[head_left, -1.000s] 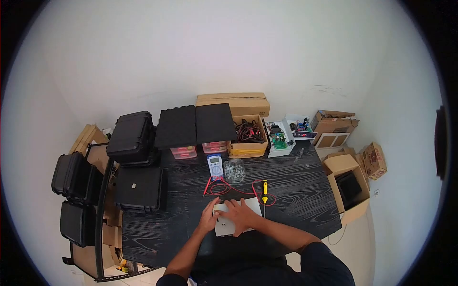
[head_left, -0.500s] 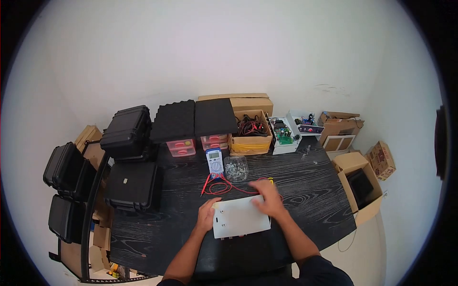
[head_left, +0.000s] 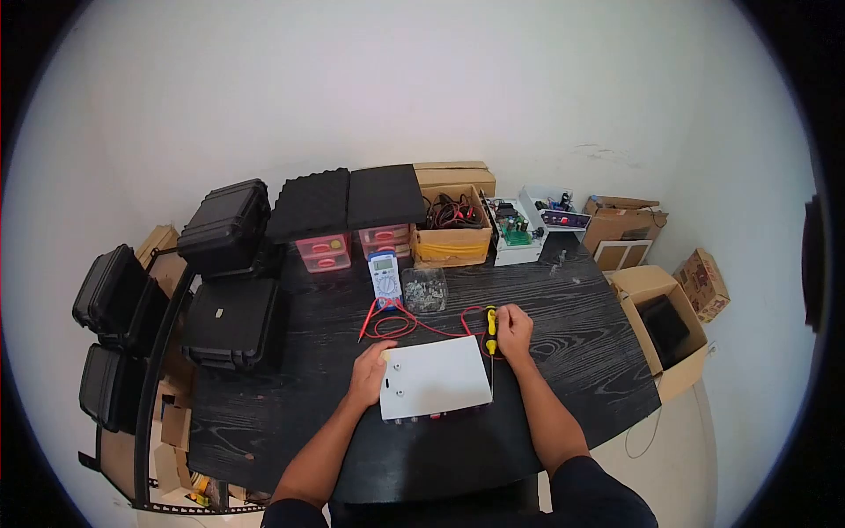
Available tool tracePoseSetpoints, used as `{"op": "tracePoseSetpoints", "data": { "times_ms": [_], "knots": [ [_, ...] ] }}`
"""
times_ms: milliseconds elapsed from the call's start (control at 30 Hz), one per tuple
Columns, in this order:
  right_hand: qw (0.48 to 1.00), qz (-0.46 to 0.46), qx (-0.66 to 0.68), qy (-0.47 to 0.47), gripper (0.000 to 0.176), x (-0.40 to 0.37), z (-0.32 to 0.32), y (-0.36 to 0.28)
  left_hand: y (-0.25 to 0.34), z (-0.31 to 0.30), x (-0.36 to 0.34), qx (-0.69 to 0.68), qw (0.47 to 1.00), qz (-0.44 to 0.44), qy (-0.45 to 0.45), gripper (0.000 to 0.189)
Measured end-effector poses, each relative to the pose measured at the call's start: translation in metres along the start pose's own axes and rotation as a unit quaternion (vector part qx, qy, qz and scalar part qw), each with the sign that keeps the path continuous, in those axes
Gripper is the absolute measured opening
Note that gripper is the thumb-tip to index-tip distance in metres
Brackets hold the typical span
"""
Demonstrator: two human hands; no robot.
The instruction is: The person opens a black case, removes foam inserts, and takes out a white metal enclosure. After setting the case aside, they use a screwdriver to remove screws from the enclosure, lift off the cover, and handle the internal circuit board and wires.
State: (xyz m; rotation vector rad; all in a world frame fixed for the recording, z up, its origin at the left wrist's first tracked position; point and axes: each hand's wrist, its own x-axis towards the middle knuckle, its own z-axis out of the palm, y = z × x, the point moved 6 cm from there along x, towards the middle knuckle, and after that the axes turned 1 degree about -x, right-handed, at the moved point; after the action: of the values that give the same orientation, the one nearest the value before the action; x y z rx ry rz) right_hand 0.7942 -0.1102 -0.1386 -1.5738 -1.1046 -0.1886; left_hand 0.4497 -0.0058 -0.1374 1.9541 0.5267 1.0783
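A white metal enclosure [head_left: 437, 378] lies on the black table in front of me, with red parts showing along its near edge. My left hand [head_left: 367, 374] grips its left edge, close to two round holes or screws in the top. Just past the right edge, my right hand [head_left: 516, 333] is closed at the handle of a yellow-and-black screwdriver [head_left: 491, 327], whose thin shaft points toward me. Behind the enclosure is a blue-and-white multimeter [head_left: 385, 277] with red test leads [head_left: 396, 327]. A clear tray [head_left: 426, 290] of small metal parts sits beside the multimeter.
Black hard cases [head_left: 231, 324] stand on the left. Pink drawer boxes [head_left: 323, 253] under black foam, a cardboard box [head_left: 451, 247] of cables and an opened device with a green circuit board [head_left: 518, 236] line the back. An open carton [head_left: 647, 286] stands right of the table.
My right hand has moved off the enclosure's top to the right and closed at the screwdriver handle. My left hand stays on the left edge. The whole view has shifted slightly.
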Motion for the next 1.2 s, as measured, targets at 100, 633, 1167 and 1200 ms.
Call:
{"op": "tracePoseSetpoints", "data": {
  "times_ms": [100, 633, 1167, 1200],
  "knots": [
    [0.999, 0.042, -0.001, 0.012, 0.027, -0.002, -0.013, 0.009, -0.018, -0.001, -0.014, -0.007, 0.996, -0.074, 0.045, 0.039],
    [0.995, 0.055, -0.072, -0.038, 0.019, -0.019, -0.007, 0.011, -0.011, -0.004, -0.013, -0.013, 0.996, -0.084, 0.005, 0.044],
    [0.970, 0.120, -0.134, -0.163, 0.036, -0.011, 0.014, 0.002, -0.023, 0.003, -0.011, -0.032, 0.996, -0.079, 0.005, 0.050],
    [0.968, 0.127, -0.131, -0.170, 0.039, -0.011, 0.014, 0.001, -0.023, 0.004, -0.011, -0.034, 0.996, -0.080, 0.006, 0.050]
  ]
}}
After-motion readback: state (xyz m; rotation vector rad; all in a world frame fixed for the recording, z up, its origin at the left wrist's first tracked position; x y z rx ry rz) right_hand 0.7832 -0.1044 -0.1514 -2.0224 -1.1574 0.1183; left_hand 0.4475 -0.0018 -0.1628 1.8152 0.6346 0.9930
